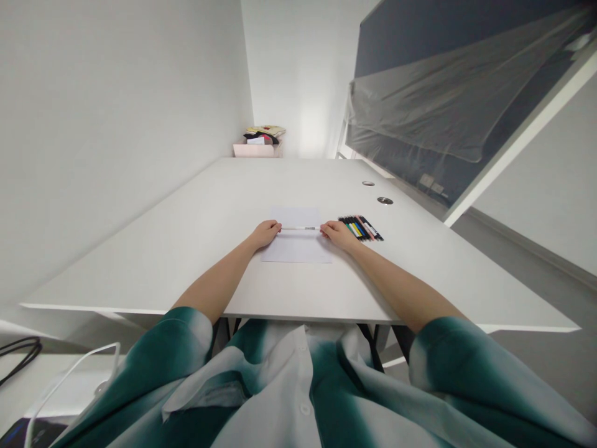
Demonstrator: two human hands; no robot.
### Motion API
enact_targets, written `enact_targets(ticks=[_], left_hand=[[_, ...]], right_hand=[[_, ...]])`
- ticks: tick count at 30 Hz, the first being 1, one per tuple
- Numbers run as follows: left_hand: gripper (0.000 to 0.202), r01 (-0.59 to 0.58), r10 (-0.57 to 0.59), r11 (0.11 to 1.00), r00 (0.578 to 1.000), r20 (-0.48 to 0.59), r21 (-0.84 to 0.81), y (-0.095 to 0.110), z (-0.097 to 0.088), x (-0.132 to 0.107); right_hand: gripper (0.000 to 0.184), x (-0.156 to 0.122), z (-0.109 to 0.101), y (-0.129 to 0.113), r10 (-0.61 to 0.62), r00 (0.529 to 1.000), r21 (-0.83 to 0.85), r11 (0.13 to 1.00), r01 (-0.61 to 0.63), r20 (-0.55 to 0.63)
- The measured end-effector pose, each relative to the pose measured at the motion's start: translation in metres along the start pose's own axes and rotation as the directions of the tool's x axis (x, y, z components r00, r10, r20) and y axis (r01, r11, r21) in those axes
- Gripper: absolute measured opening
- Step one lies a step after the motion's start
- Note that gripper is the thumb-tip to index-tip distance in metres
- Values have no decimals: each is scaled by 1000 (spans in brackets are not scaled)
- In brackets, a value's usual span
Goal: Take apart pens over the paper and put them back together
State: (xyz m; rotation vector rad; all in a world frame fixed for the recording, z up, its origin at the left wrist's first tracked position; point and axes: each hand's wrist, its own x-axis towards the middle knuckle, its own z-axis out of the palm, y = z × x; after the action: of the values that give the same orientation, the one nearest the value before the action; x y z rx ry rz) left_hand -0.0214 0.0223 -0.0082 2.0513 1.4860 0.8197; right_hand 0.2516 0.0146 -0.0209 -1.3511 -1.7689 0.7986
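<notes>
My left hand (265, 234) and my right hand (333, 235) rest on a sheet of white paper (296, 246), lying on a white table (186, 249). A slim white pen (301, 228) runs level between them, and each hand pinches one of its ends. Just beyond my right hand, a row of several colored marker pens (360, 228) lies side by side on the table, not touching that hand.
Two round grommet holes (368, 183) sit near the table's far right side. A pink box with cloth items (257, 148) stands beyond the far end. A plastic-wrapped dark mattress (448, 106) leans at right; black cables (18, 354) lie at lower left.
</notes>
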Motion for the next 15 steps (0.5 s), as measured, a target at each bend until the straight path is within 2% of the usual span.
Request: enact_targets(ticks=[15], left_hand=[[34,-9,8,999,1000,9,32,-1,1,0]], right_hand=[[27,0,1,1,10,1000,9,1000,-10,-13]])
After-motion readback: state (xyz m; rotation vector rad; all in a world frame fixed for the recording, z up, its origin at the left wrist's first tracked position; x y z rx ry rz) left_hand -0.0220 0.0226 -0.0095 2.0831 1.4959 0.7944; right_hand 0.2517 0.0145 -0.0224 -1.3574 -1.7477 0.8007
